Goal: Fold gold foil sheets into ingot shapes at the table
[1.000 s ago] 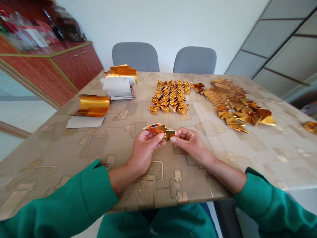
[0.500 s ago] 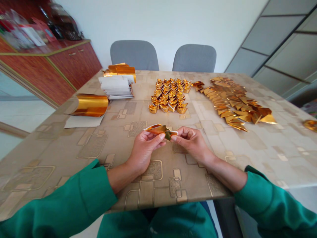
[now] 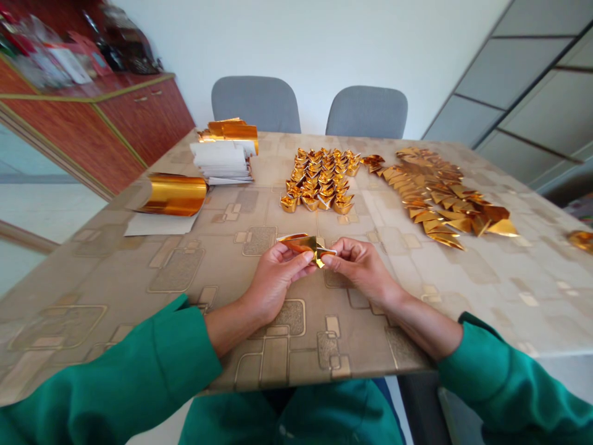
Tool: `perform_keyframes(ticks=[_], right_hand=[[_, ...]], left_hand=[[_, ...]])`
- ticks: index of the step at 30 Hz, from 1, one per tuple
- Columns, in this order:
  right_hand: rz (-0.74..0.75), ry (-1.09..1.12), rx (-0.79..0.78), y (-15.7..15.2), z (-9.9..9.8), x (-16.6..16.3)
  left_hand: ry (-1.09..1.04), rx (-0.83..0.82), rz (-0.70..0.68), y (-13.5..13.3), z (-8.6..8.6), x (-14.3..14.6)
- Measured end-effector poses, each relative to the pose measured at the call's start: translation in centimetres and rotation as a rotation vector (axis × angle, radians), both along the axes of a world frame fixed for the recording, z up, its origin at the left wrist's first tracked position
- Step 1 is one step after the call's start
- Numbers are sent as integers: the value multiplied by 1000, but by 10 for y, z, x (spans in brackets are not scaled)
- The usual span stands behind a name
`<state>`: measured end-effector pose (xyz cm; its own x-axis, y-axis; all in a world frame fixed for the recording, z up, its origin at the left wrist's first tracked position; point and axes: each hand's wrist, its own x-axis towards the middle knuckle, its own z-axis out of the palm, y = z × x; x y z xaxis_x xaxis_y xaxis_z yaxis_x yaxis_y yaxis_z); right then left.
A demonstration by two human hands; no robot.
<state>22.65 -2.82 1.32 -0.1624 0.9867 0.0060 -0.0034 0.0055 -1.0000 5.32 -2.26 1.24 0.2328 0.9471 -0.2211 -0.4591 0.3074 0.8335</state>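
Between my two hands is a piece of folded gold foil paper [image 3: 303, 243] with white edges showing. My left hand [image 3: 280, 277] grips its left part, thumb on top and fingers beneath. My right hand [image 3: 364, 267] pinches its right end between thumb and fingers. Both hands are just above the near part of the table. Beyond them stand rows of folded gold paper ingots [image 3: 319, 179]. To the right lies a spread of flat, pointed folded gold paper pieces [image 3: 440, 191].
The patterned tablecloth [image 3: 222, 266] covers the table. At left are a curled gold sheet [image 3: 178, 194] on white paper and a stack of paper sheets [image 3: 222, 162]. Two grey chairs [image 3: 257, 104] stand behind. A small gold piece [image 3: 581, 240] lies at the right edge.
The right part of the folded gold paper has turned slightly between my fingers, and a bright tip now points down. My hands stay nearly in place; the view shifts a little.
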Motion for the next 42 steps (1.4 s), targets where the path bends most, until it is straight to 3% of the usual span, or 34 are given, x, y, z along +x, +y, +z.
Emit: perform_keyframes(ticks=[10, 22, 28, 34, 38, 42], right_hand=[[53, 31, -32, 1, 1, 0], [62, -70, 45, 2, 0, 3], [171, -64, -64, -2, -3, -4], [135, -90, -12, -4, -4, -5], [171, -86, -24, -2, 1, -1], [116, -180, 37, -1, 2, 1]], left_hand=[[65, 98, 6, 1, 1, -1], [84, 156, 37, 4, -1, 1], [32, 105, 41, 2, 0, 1], [-37, -50, -26, 3, 0, -1], [-41, -21, -16, 5, 1, -2], [6, 12, 24, 4, 3, -2]])
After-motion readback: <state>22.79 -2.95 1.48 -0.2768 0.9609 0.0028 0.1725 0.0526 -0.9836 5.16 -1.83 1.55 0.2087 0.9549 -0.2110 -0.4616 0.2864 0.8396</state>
